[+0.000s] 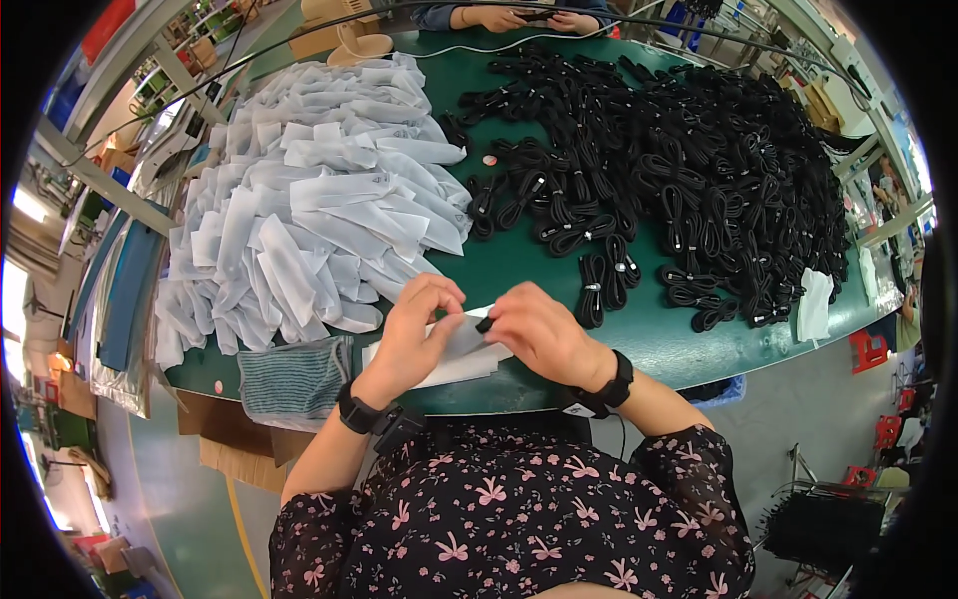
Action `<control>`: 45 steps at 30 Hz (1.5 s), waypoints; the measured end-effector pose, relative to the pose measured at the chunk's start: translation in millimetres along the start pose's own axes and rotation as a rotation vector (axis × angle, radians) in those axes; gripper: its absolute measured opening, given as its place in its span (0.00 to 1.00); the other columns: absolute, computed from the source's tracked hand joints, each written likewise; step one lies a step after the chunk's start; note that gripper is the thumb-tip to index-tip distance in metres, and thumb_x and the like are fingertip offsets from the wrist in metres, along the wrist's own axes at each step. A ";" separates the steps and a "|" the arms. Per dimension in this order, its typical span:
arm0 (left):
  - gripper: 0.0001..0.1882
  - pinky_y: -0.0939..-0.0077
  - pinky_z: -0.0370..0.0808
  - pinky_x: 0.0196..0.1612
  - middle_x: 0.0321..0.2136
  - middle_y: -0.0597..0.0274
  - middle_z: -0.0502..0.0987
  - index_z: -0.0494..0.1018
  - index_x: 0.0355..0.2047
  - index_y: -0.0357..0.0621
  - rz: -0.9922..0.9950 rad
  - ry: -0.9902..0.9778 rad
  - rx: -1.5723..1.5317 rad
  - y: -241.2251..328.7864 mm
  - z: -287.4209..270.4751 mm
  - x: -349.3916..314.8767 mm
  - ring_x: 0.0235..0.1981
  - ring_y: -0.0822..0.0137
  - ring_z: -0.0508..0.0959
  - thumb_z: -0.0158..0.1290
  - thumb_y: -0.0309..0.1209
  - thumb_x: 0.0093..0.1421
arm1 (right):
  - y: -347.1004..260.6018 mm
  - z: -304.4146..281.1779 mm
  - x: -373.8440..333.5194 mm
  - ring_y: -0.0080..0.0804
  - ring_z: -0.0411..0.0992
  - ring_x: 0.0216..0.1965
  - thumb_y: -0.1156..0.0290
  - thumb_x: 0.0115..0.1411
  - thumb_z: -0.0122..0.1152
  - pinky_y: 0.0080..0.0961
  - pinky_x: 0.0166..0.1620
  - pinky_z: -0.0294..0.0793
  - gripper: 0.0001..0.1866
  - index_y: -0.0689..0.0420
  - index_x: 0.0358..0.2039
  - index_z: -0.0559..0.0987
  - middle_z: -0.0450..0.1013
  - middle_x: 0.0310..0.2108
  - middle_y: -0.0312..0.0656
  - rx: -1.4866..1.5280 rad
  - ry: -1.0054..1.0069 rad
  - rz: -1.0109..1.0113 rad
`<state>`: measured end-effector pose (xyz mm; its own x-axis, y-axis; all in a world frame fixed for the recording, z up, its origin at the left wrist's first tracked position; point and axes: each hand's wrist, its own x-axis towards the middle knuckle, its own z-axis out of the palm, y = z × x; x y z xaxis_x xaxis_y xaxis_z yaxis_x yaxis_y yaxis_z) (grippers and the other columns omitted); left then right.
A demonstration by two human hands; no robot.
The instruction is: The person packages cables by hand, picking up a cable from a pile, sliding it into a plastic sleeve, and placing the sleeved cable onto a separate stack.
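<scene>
Near the front edge of the green table, my left hand [421, 327] is closed on a translucent white sleeve bag [463, 342], its thumb and fingers at the bag's left side. My right hand [544, 337] pinches a small black piece [485, 324] at the bag's right end. It looks like the end of a black cable bundle; the rest is hidden by the bag and fingers. More flat white bags [454, 370] lie under my hands. Beyond my right hand, a coiled black cable [591, 290] with a white tie rests on the table.
A big heap of filled whitish bags [329, 200] covers the table's left. Many black cable bundles [689, 180] are piled to the right. A striped grey-green cloth [291, 381] lies at the front left edge. Across the table are another person's hands [504, 18].
</scene>
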<state>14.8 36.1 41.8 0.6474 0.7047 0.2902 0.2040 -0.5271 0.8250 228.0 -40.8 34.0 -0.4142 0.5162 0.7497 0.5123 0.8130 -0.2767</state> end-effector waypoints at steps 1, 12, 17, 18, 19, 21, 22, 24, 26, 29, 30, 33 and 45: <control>0.06 0.75 0.69 0.40 0.40 0.61 0.73 0.70 0.32 0.40 -0.012 -0.015 -0.062 2.6 2.2 1.3 0.39 0.65 0.72 0.55 0.19 0.56 | -0.4 8.8 -1.0 0.44 0.72 0.37 0.82 0.46 0.68 0.34 0.39 0.74 0.16 0.62 0.38 0.76 0.72 0.41 0.47 0.070 0.059 0.134; 0.11 0.82 0.68 0.36 0.38 0.63 0.75 0.74 0.44 0.40 -0.187 0.486 -0.258 -2.8 -105.2 36.7 0.32 0.73 0.72 0.54 0.27 0.62 | 15.4 -38.7 -32.9 0.43 0.75 0.32 0.71 0.56 0.67 0.32 0.32 0.75 0.16 0.63 0.43 0.74 0.71 0.34 0.49 -0.520 -0.132 0.868; 0.11 0.77 0.71 0.40 0.40 0.60 0.76 0.74 0.41 0.38 -0.083 0.270 0.217 6.6 -52.3 3.6 0.34 0.68 0.74 0.58 0.24 0.57 | 1.9 -32.7 -70.1 0.50 0.75 0.33 0.71 0.59 0.62 0.39 0.32 0.76 0.15 0.63 0.45 0.73 0.71 0.32 0.50 -0.637 -0.269 0.935; 0.13 0.72 0.72 0.44 0.41 0.56 0.76 0.74 0.41 0.38 -0.221 0.097 0.127 5.6 -30.5 -10.5 0.37 0.62 0.75 0.60 0.24 0.55 | 2.3 -29.4 -72.5 0.50 0.75 0.33 0.71 0.59 0.62 0.39 0.32 0.76 0.15 0.63 0.45 0.73 0.71 0.32 0.50 -0.632 -0.271 0.930; 0.12 0.72 0.73 0.40 0.39 0.57 0.75 0.74 0.40 0.40 -0.073 0.043 0.168 -7.8 -8.2 -23.5 0.35 0.64 0.75 0.60 0.24 0.55 | 3.1 -24.9 -74.6 0.49 0.75 0.33 0.72 0.60 0.60 0.38 0.33 0.76 0.14 0.63 0.45 0.73 0.72 0.32 0.50 -0.598 -0.228 0.899; 0.11 0.72 0.73 0.36 0.37 0.58 0.74 0.75 0.40 0.41 0.077 -0.016 0.205 -18.1 24.9 -34.9 0.32 0.65 0.75 0.61 0.24 0.55 | 3.5 -21.2 -78.2 0.47 0.75 0.33 0.72 0.62 0.57 0.35 0.35 0.75 0.14 0.64 0.47 0.73 0.72 0.32 0.50 -0.538 -0.139 0.847; 0.10 0.72 0.73 0.34 0.35 0.57 0.74 0.74 0.38 0.40 0.101 -0.002 0.300 -18.5 37.9 -36.2 0.33 0.64 0.76 0.61 0.24 0.55 | 2.7 -20.1 -79.5 0.47 0.75 0.33 0.72 0.62 0.57 0.35 0.35 0.75 0.14 0.64 0.47 0.73 0.72 0.32 0.50 -0.542 -0.142 0.850; 0.10 0.72 0.74 0.33 0.33 0.56 0.74 0.74 0.37 0.39 0.129 0.010 0.400 -22.1 49.3 -37.7 0.33 0.62 0.76 0.61 0.23 0.55 | -2.9 -17.2 -77.9 0.45 0.75 0.33 0.73 0.63 0.55 0.34 0.37 0.74 0.15 0.64 0.49 0.72 0.73 0.33 0.50 -0.187 -0.069 0.925; 0.08 0.72 0.73 0.32 0.32 0.56 0.74 0.73 0.35 0.38 0.107 0.024 0.410 -27.8 55.3 -39.3 0.31 0.62 0.76 0.60 0.22 0.55 | -9.5 -12.4 -74.4 0.44 0.75 0.33 0.73 0.64 0.53 0.33 0.39 0.74 0.15 0.64 0.51 0.72 0.74 0.33 0.50 -0.006 -0.030 0.952; 0.07 0.73 0.73 0.32 0.30 0.56 0.74 0.73 0.33 0.37 0.020 0.031 0.336 -28.5 55.9 -41.4 0.29 0.62 0.76 0.59 0.22 0.56 | -21.3 -3.8 -67.4 0.40 0.74 0.33 0.73 0.65 0.52 0.30 0.41 0.72 0.16 0.63 0.52 0.73 0.75 0.35 0.48 0.210 -0.021 0.856; 0.06 0.74 0.73 0.31 0.30 0.57 0.74 0.72 0.33 0.36 -0.055 0.032 0.255 -28.2 55.3 -42.1 0.28 0.63 0.76 0.59 0.21 0.56 | -23.6 -3.8 -64.6 0.40 0.74 0.33 0.73 0.65 0.52 0.30 0.41 0.72 0.16 0.63 0.52 0.73 0.75 0.35 0.48 0.211 -0.020 0.856; 0.05 0.75 0.72 0.31 0.29 0.58 0.74 0.72 0.32 0.36 -0.181 0.044 0.104 -31.1 52.7 -45.1 0.26 0.65 0.75 0.58 0.21 0.57 | -29.1 -6.0 -56.7 0.47 0.75 0.39 0.71 0.65 0.53 0.34 0.42 0.73 0.13 0.61 0.48 0.76 0.76 0.39 0.49 0.438 -0.161 1.091; 0.04 0.77 0.71 0.30 0.32 0.58 0.74 0.71 0.32 0.36 0.041 0.072 0.041 -19.2 44.4 -43.4 0.28 0.67 0.74 0.56 0.18 0.58 | -24.9 -3.2 -52.6 0.42 0.73 0.33 0.71 0.61 0.60 0.35 0.38 0.73 0.12 0.56 0.45 0.80 0.73 0.33 0.46 0.245 -0.329 0.823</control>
<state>15.4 -5.4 -8.2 0.6015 0.7140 0.3583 0.2095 -0.5738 0.7917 239.4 -89.1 3.4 -0.2024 0.9774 0.0616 0.5819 0.1706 -0.7951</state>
